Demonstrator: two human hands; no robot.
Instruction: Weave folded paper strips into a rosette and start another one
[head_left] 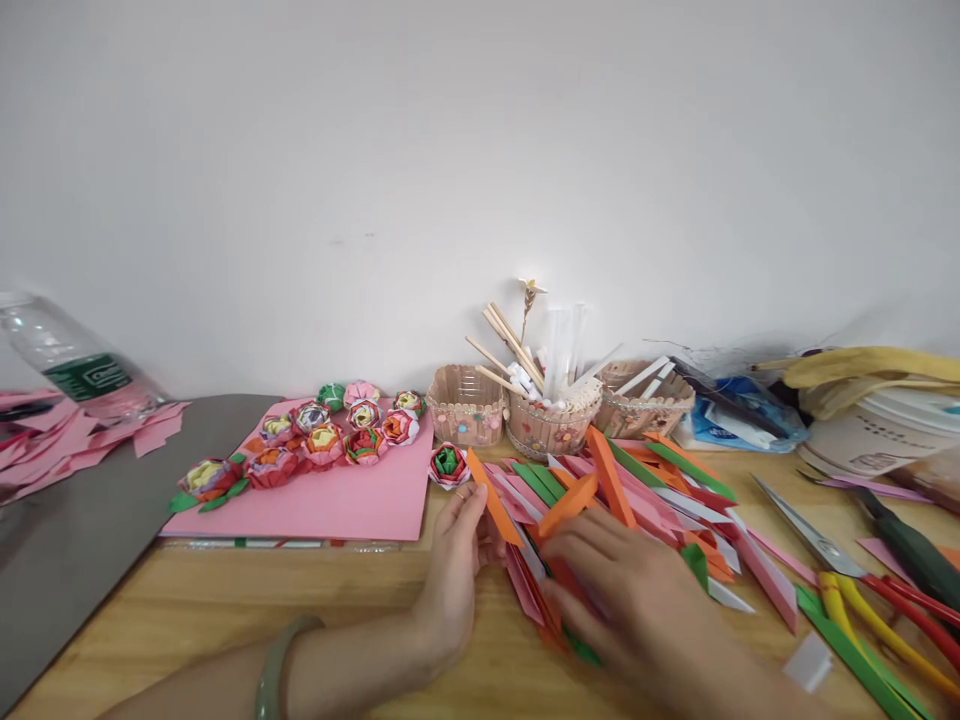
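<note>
Between the thumb and fingers of my left hand (459, 560) is a folded orange paper strip (491, 500), tilted upright. My right hand (637, 590), slightly blurred, reaches over a heap of folded paper strips (645, 490) in pink, orange, green, red and white. Its fingers curl down among the strips, and an orange folded piece (568, 502) lies at its knuckles. Whether that hand grips a strip is hard to see, as its fingertips are hidden. A small paper flower (448, 465) with a green centre sits just beyond my left hand.
Several paper flowers (324, 445) stand on a pink sheet (367, 510). Decorated baskets (466, 405) line the wall, one holding sticks. Scissors (832, 555) with yellow and red handles lie at right. A plastic bottle (82, 365) leans at far left by pink paper pieces (60, 445).
</note>
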